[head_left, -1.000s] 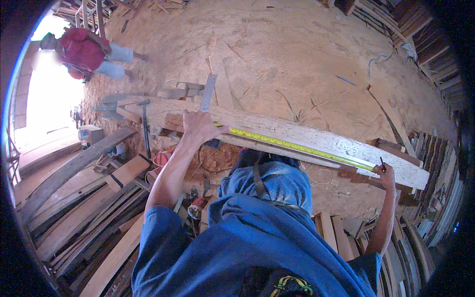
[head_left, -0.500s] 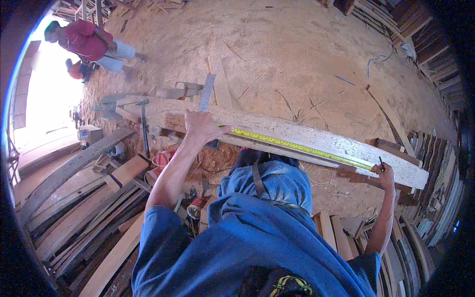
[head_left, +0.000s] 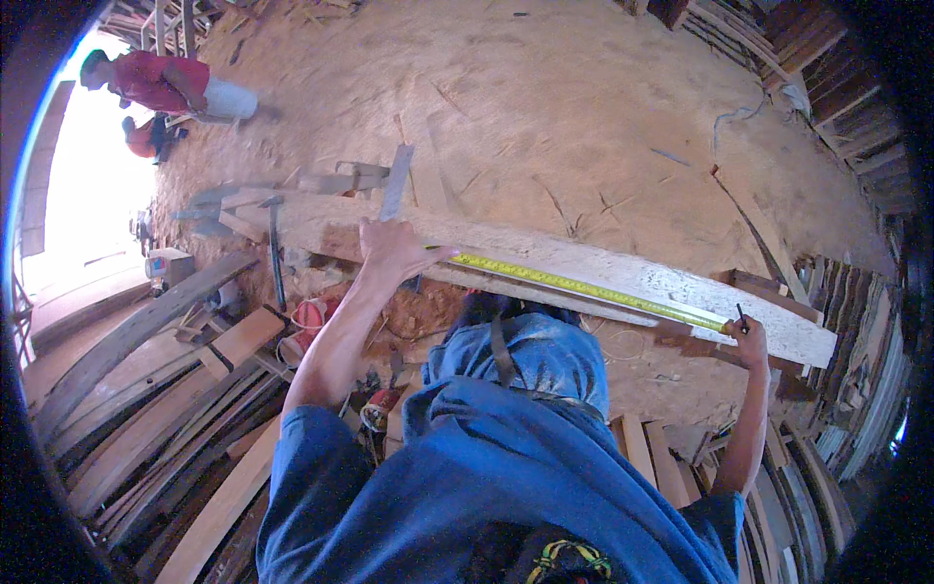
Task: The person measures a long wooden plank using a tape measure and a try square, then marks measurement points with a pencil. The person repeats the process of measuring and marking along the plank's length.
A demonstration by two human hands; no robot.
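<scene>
A long pale timber beam (head_left: 623, 269) stretches across in front of me, from the left to the lower right. A yellow tape measure (head_left: 584, 282) is pulled out along its near edge. My left hand (head_left: 391, 249) is closed round a metal square on the beam; the square's blade (head_left: 397, 183) sticks out beyond the knuckles. Its thumb points right, at the left end of the tape. At the beam's right end, my right hand (head_left: 749, 343) is closed on the other end of the tape. A thin dark marking stick (head_left: 742, 315) stands up from its fingers.
A hammer (head_left: 276, 255) leans against the beam at left. Planks and curved timbers (head_left: 146, 341) lie at lower left, more boards (head_left: 856, 341) at right. Red containers (head_left: 311, 313) sit below the beam. A person in a red shirt (head_left: 161, 82) stands at far left, another person (head_left: 143, 138) nearby.
The whole view has shifted slightly. The person in the red shirt has changed leg position at far left. Both my hands and the stretched tape keep their places on the beam.
</scene>
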